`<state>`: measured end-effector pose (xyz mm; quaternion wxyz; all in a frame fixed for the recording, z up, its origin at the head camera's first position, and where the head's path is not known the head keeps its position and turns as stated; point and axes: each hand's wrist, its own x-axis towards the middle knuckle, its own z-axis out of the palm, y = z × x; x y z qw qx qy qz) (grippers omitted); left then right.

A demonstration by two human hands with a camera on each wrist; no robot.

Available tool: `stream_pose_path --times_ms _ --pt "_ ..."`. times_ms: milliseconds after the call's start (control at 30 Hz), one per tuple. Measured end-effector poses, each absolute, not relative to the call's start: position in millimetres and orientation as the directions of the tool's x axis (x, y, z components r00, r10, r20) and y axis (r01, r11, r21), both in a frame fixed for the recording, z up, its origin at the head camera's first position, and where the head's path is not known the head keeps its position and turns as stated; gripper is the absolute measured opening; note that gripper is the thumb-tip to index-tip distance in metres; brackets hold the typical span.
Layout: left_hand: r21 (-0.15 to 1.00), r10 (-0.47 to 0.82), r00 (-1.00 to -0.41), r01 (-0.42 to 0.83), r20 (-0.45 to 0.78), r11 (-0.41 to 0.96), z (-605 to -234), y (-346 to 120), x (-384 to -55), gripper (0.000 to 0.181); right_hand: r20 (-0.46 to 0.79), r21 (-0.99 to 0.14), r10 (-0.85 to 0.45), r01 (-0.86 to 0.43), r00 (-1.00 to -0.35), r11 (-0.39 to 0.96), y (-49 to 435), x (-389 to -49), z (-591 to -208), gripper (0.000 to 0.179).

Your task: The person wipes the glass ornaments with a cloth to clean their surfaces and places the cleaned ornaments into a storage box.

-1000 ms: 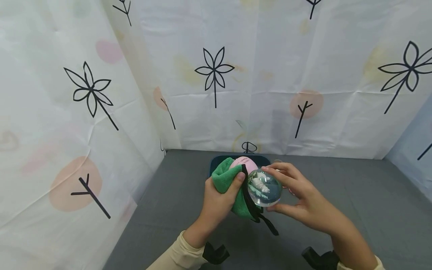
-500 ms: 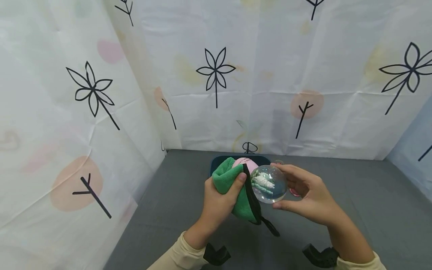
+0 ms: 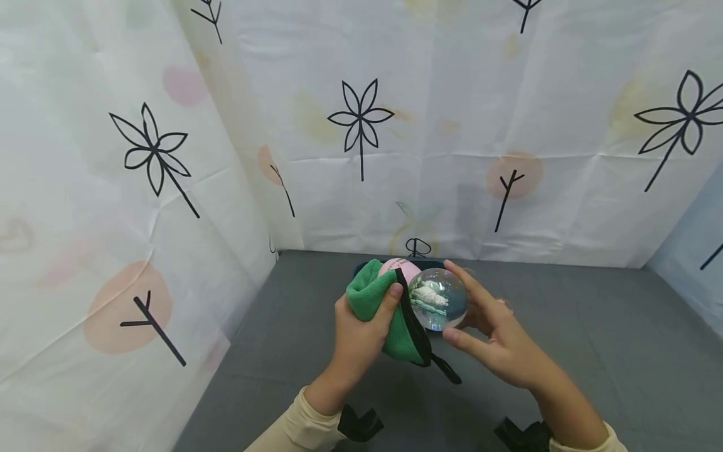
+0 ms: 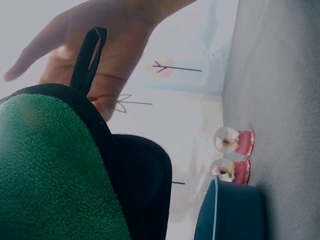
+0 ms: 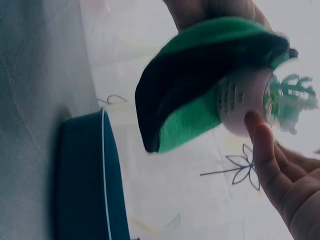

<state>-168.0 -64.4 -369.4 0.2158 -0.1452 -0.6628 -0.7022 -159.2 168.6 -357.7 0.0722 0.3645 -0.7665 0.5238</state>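
My left hand (image 3: 361, 333) grips a green terry cloth (image 3: 405, 336) with black trim and a hanging loop. The cloth is folded against the pink base (image 3: 400, 269) of a snow globe (image 3: 437, 300), which lies sideways with its glass dome toward my right hand (image 3: 503, 339). White and green figures show inside the glass. My right thumb is at the dome's lower edge and the forefinger stretches above it, the fingers spread loosely around the globe. In the right wrist view, its fingertips (image 5: 262, 135) overlap the pink base. The left fingers behind the cloth are hidden.
A dark blue bin (image 4: 242, 212) stands on the grey table behind the hands, mostly hidden in the head view. Past it are two small snow globes with red bases (image 4: 245, 143). A white patterned curtain (image 3: 361, 207) hangs at the back and left.
Both hands and the globe have shifted slightly left and up. The right fingers have loosened from the dome and spread wider. The left hand keeps its grip on the cloth.
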Motion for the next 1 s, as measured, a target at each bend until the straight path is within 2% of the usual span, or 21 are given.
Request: stream_pose_path --times_ms 200,433,533,733,1000 --pt "0.867 -0.109 -0.863 0.498 0.493 -0.028 -371.7 -61.3 -166.3 0.030 0.482 -0.755 -0.406 -0.603 -0.777 0.258 159.6 -154.3 -359.4 0.097" --pt "0.876 -0.086 -0.873 0.482 0.480 -0.013 -373.1 -61.7 -167.5 0.025 0.514 -0.720 -0.385 -0.630 -0.767 0.293 159.0 -154.1 -357.1 0.091" --pt "0.885 -0.056 -0.884 0.465 0.463 -0.018 -373.2 -61.6 -168.1 0.023 0.518 -0.700 -0.406 -0.646 -0.753 0.304 163.5 -154.6 -354.6 0.094" --pt "0.899 -0.009 -0.899 0.437 0.437 -0.010 -373.2 -61.8 -168.9 0.020 0.558 -0.631 -0.483 -0.723 -0.675 0.282 173.8 -157.6 -351.1 0.098" --pt "0.900 0.023 -0.900 0.436 0.435 0.027 -373.3 -62.3 -170.1 0.024 0.575 -0.495 -0.552 -0.794 -0.604 0.354 184.1 -156.2 -344.6 0.091"
